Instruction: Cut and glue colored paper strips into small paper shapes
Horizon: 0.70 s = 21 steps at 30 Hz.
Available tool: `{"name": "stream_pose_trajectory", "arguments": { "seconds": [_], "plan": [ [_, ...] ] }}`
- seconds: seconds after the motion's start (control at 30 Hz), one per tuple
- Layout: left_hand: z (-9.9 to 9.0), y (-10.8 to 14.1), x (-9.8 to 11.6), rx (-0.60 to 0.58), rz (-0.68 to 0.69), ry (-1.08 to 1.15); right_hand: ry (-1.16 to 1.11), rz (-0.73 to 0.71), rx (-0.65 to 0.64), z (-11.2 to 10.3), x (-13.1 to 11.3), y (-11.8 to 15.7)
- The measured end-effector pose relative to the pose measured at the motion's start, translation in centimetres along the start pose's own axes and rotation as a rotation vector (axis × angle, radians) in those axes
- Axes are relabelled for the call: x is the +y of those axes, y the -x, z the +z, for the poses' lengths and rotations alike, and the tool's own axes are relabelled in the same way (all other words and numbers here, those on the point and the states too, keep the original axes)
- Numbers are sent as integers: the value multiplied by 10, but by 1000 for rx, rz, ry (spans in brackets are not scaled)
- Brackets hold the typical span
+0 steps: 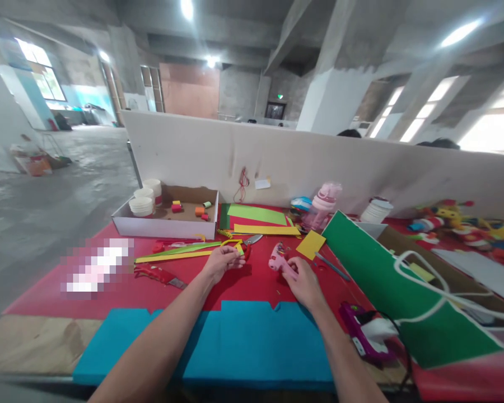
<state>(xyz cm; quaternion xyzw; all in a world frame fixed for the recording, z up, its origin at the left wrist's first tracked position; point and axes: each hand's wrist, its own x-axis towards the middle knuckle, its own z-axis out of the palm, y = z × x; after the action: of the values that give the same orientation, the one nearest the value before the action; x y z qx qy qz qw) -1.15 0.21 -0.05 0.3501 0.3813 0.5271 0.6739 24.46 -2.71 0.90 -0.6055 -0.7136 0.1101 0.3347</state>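
My left hand (222, 264) is closed, pinching a small yellow-green paper piece (239, 248) between thumb and fingers. My right hand (304, 284) wraps round the handle of a pink hot glue gun (279, 259), its nose pointing up and left over the red table covering. Just behind the left hand lie scissors (253, 239) with their blades apart. Left of that hand are a red utility knife (158, 274) and long green and yellow paper strips (180, 256). A yellow paper square (311, 244) and a grey pen-like stick (332, 266) lie beyond the right hand.
A shallow box (163, 228) holds paper cups (141, 206) and several small paper rolls. Blue card (252, 341) covers the near edge. To the right stand a green board (386, 285), a purple power strip (367, 338) with a cable, and a pink bottle (324, 204). A white partition (201, 145) rises behind.
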Motion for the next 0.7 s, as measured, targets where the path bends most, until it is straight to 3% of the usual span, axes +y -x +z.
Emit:
{"name": "stream_pose_trajectory", "arguments": {
  "seconds": [0.07,0.13,0.23,0.7],
  "plan": [
    [-1,-2,-2,11,-1,4,-249,-24,-14,-4,-8,6],
    [-2,-3,-3,12,2,7,-503,-11,-113,-7,-19,12],
    [-4,-5,-5,4,11,10,-718,13,-185,-8,-33,19],
    [-4,-5,-5,16,9,-12,-949,107,-334,-8,-57,34]
  ]
}}
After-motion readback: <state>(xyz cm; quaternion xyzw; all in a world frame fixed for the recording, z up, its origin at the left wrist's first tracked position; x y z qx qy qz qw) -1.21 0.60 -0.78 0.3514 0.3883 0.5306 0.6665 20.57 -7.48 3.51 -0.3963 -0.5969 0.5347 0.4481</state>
